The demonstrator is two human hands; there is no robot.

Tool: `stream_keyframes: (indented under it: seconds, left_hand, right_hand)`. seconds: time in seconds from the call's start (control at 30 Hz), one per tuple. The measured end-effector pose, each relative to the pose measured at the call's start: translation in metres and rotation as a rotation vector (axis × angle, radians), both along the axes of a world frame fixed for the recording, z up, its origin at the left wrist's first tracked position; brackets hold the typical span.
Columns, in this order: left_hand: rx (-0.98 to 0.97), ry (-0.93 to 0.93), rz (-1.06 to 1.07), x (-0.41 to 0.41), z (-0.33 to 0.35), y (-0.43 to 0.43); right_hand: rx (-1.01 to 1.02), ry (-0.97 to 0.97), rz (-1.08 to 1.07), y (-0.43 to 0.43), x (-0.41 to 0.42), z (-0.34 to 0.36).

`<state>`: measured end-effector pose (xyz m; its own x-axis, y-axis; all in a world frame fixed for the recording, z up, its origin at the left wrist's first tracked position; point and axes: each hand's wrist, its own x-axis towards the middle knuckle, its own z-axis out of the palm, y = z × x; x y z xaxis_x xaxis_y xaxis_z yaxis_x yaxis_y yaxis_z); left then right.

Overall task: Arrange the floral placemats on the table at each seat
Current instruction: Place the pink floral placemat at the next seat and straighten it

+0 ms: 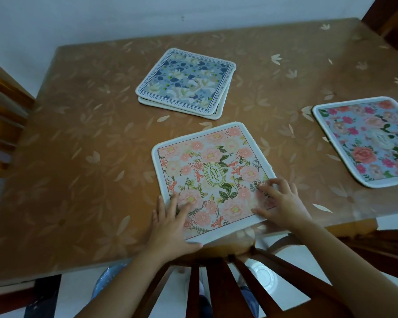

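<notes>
While our left hand (170, 223) and right hand (283, 203) lie flat, fingers spread, on the pink placemat (211, 171) at the near edge of the table (78, 134), we should turn it square. Press lightly.

On the table (78, 134), the nearest placemat (213, 177) lies at lower centre, a stack of placemats (186, 82) above it, a third placemat (365, 141) at the right edge.
</notes>
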<state>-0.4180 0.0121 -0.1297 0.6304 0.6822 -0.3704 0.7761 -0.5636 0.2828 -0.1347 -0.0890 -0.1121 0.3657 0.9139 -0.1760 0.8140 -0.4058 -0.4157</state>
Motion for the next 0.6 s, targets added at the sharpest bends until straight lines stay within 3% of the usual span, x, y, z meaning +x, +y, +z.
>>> stream_keyframes:
  seconds: [0.6]
  left_hand:
    - [-0.053,-0.058,0.138,-0.032,0.015,0.013]
  right_hand:
    - [0.094,0.038,0.282,-0.008,-0.028,-0.003]
